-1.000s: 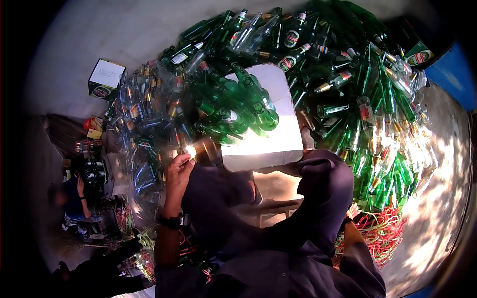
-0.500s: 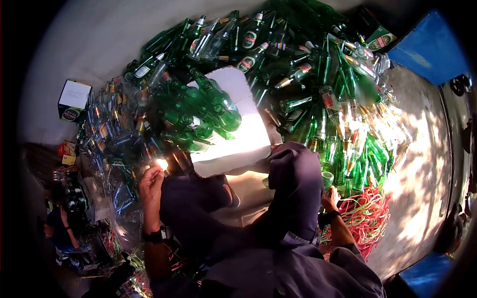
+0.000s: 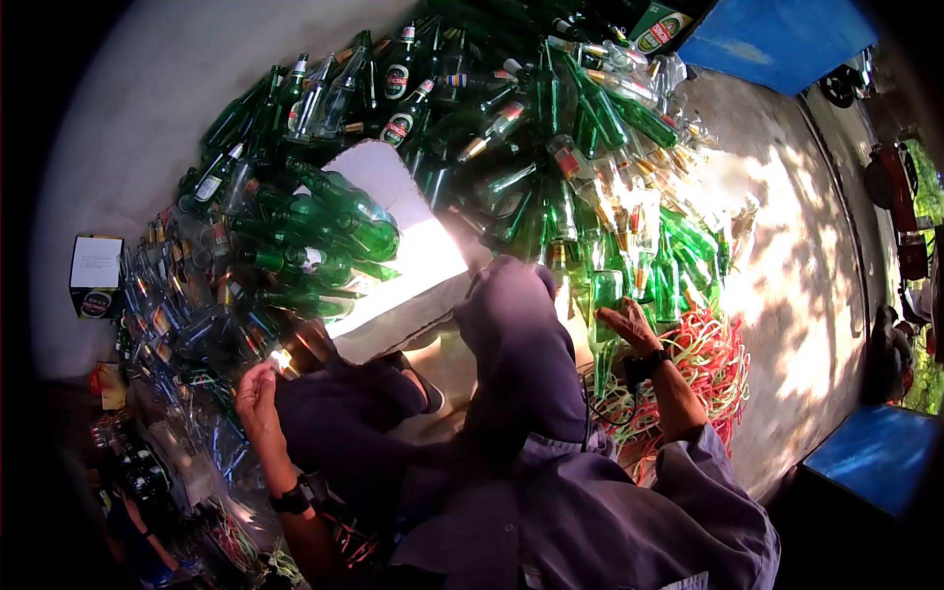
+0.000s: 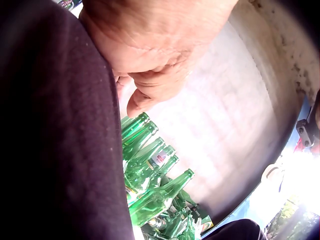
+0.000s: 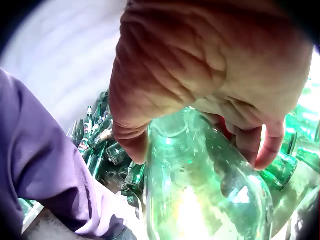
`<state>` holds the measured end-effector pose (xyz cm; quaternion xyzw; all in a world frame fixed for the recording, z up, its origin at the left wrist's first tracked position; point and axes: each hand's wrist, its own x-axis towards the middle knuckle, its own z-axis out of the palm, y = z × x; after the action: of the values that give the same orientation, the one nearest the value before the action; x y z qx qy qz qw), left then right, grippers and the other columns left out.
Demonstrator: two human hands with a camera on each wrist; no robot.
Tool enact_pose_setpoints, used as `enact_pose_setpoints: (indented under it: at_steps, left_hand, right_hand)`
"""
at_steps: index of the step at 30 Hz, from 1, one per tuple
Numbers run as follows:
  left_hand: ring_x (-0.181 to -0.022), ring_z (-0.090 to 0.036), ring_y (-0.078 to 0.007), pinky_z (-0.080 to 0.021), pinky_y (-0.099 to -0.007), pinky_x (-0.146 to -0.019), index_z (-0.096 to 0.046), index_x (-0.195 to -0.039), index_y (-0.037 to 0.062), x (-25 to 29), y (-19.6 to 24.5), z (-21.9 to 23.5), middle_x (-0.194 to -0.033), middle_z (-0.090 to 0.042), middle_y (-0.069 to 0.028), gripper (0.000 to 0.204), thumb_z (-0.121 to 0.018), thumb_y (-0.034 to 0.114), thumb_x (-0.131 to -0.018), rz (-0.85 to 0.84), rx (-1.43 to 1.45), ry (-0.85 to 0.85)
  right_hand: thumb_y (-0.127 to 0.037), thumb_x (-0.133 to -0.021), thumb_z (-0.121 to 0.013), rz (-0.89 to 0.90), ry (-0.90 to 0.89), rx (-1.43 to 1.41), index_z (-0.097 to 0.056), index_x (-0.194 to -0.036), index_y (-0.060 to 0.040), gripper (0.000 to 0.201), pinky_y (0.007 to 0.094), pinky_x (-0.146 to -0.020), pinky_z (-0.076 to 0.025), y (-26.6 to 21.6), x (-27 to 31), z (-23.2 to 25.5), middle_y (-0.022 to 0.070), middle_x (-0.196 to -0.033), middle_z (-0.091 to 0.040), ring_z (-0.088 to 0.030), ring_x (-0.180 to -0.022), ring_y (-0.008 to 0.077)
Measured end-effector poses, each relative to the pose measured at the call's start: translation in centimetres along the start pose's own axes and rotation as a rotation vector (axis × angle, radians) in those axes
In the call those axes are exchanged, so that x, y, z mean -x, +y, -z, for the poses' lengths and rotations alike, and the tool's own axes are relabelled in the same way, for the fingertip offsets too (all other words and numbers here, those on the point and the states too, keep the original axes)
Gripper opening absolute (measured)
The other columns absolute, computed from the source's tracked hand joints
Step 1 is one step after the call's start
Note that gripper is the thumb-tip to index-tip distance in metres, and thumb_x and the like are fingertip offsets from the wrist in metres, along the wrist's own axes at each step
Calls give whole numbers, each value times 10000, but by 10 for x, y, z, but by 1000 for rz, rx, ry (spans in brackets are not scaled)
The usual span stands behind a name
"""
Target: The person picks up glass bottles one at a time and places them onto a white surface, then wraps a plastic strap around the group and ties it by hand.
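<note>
In the head view my right hand [image 3: 629, 324] grips a clear green glass bottle [image 3: 606, 291] near its base, with the neck pointing back toward my body. The right wrist view shows the thumb on one side of this bottle [image 5: 200, 185] and the fingers on the other. My left hand [image 3: 258, 393] is beside my left knee, its fingers loosely bent, close to a sunlit bright spot; nothing shows between thumb and fingers in the left wrist view. Between the hands, several green bottles [image 3: 329, 221] lie side by side on a white board [image 3: 423, 270] in front of my knees.
A big heap of green and clear bottles [image 3: 551, 108] curves around the board. Red and green straps [image 3: 703, 369] lie tangled by my right forearm. Farther off are a printed carton [image 3: 96, 275] at left, a blue panel [image 3: 777, 44] and sunlit concrete ground [image 3: 787, 246].
My right hand has come up from beside my right hip, bringing the green bottle forward and inward beside the knee. The view has swung right; my left hand stays by the left knee.
</note>
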<state>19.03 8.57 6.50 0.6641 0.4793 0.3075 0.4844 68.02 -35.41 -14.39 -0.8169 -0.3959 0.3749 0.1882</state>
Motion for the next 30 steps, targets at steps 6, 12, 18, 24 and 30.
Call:
enact_pose_setpoints:
  at_steps: [6,12,18,24,30]
  left_hand:
    - [-996,-608,-105,-454,-231,-911,-646,-1132,-19,3,3,0,-1081,-671,-50,184,-581,77,-990,2,-5,-8]
    - [-993,-618,-115,-454,-234,-916,-646,-1126,-22,3,6,-3,-1058,-681,-59,178,-581,76,-991,4,-38,-12]
    - [-983,-629,-125,-464,-252,-928,-644,-1117,-27,1,9,-8,-1037,-690,-78,172,-582,67,-987,15,-16,-24]
    - [-951,-629,-115,-464,-248,-911,-656,-1073,-28,0,18,-16,-1001,-693,-70,153,-596,78,-981,21,-58,-13]
    - [-847,-575,-66,-430,-208,-795,-670,-1032,-11,0,24,-18,-924,-668,-11,151,-617,118,-975,45,-129,-18]
  right_hand:
    - [14,-836,-580,138,-74,275,-565,-1258,-191,469,405,-969,-432,41,12,-19,-3,-1158,-655,-576,-998,227]
    - [-332,-861,-669,-427,-315,-18,-705,-1074,-65,343,401,-773,-514,84,-11,-44,158,-1006,-725,-672,-839,265]
    - [-508,-691,-698,-279,-172,126,-710,-827,50,575,426,-715,-534,37,-14,-31,242,-817,-697,-680,-746,313]
    - [-405,-592,-739,-445,-368,387,-763,-912,-32,492,382,-810,-574,11,-35,-22,196,-990,-733,-719,-925,307]
    - [-351,-567,-759,-411,-481,480,-763,-959,-73,481,387,-813,-571,-17,-47,2,175,-1023,-733,-711,-962,305]
